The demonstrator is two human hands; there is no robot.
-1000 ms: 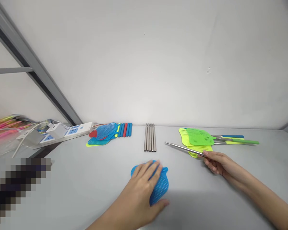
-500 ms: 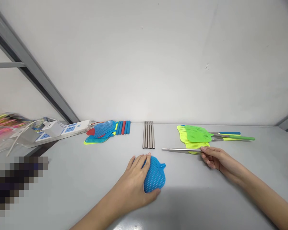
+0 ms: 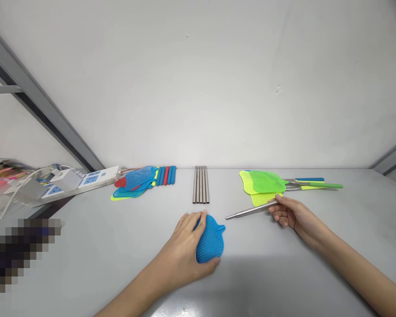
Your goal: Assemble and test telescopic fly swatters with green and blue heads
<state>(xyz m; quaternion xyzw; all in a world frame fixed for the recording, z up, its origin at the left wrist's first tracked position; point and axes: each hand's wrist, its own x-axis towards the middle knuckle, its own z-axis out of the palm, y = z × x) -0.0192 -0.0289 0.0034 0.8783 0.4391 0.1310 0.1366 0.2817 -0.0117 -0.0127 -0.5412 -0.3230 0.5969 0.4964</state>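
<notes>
A blue perforated fly swatter head (image 3: 211, 242) is gripped by my left hand (image 3: 188, 246) just above the table, its short socket pointing right. Between the fingertips of my right hand (image 3: 287, 210) is a thin metal rod (image 3: 251, 211). The rod slants down to the left, and its free tip is near the socket, apart from it. Behind my hands, several metal rods (image 3: 201, 185) lie side by side. To the right rests a pile of green and yellow fly swatters (image 3: 267, 182) with handles fitted.
At the back left lie loose swatter heads (image 3: 137, 179) and a row of blue and red handles (image 3: 165, 175). A power strip (image 3: 95, 178) with plugs and cables stands farther left. A white wall (image 3: 198, 110) rises behind the grey table (image 3: 86, 246).
My right hand has tilted the rod so its left tip points lower, toward the blue head's socket. The left hand keeps its grip. The whole view has shifted slightly.
</notes>
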